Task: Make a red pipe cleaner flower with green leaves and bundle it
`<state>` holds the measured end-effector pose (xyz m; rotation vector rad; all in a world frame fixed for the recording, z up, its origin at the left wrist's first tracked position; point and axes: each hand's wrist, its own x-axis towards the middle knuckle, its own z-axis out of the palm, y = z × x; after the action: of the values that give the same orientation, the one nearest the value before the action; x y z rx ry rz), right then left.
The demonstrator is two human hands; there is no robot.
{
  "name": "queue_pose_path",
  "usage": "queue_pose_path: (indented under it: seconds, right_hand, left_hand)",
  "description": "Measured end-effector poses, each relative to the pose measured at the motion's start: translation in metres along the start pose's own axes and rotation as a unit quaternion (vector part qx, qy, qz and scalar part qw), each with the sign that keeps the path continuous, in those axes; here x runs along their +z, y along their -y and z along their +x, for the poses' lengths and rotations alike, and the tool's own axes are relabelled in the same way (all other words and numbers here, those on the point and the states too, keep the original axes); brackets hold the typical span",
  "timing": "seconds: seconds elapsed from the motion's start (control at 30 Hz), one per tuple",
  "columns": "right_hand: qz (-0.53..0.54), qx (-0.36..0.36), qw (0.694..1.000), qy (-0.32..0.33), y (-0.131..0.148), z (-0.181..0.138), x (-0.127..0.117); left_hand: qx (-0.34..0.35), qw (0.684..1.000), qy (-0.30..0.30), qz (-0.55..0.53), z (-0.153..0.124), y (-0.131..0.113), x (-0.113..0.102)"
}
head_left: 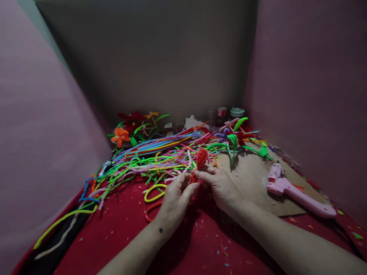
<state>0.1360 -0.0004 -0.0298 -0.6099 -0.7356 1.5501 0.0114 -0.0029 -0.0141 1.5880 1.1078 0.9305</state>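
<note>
Pinching red pipe-cleaner piece (201,160); left hand (175,198), right hand (220,187).

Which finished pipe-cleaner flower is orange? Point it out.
The orange flower at the far left of the pile, beside green leaves. The others differ: a purple flower sits far right, and the hands pinch a red piece.
</note>
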Motion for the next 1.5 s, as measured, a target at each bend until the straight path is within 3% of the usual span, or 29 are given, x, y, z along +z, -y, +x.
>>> queue_pose_path:
  seconds: [0.2, 0.37, 0.57, 0.7, 0.87, 1.2, 1.33, 1.5]
  right_hand:
    - [0.006, 0.000, 1.000, 0.003, -0.003, 0.001, -0.002]
    - [0.006, 0.009, 1.000, 0.006, -0.003, -0.001, 0.000]
    - [0.007, 0.038, 0.999, 0.009, 0.000, -0.001, 0.001]
    - [-0.007, 0.030, 0.999, 0.021, 0.001, 0.002, -0.002]
    - [-0.030, 0.016, 0.998, 0.049, 0.001, 0.003, -0.004]
    - [-0.039, 0.025, 0.994, 0.095, 0.001, 0.000, -0.003]
    - [-0.027, 0.020, 0.998, 0.054, 0.000, 0.001, -0.004]
    - [-0.033, 0.016, 0.998, 0.055, 0.002, 0.002, -0.003]
  left_hand:
    - [0.058, 0.993, -0.011, 0.107, 0.001, 0.012, -0.003]
    - [0.089, 0.989, -0.015, 0.115, 0.000, 0.016, -0.003]
    - [-0.029, 0.998, 0.023, -0.056, 0.001, 0.002, -0.004]
    - [-0.104, 0.966, 0.082, -0.220, 0.003, -0.001, -0.008]
    - [-0.124, 0.926, 0.134, -0.332, 0.005, 0.002, -0.012]
    - [-0.166, 0.861, 0.224, -0.426, 0.007, 0.006, -0.017]
    - [-0.154, 0.882, 0.214, -0.390, 0.008, 0.006, -0.016]
    - [-0.124, 0.942, 0.122, -0.287, 0.009, 0.002, -0.015]
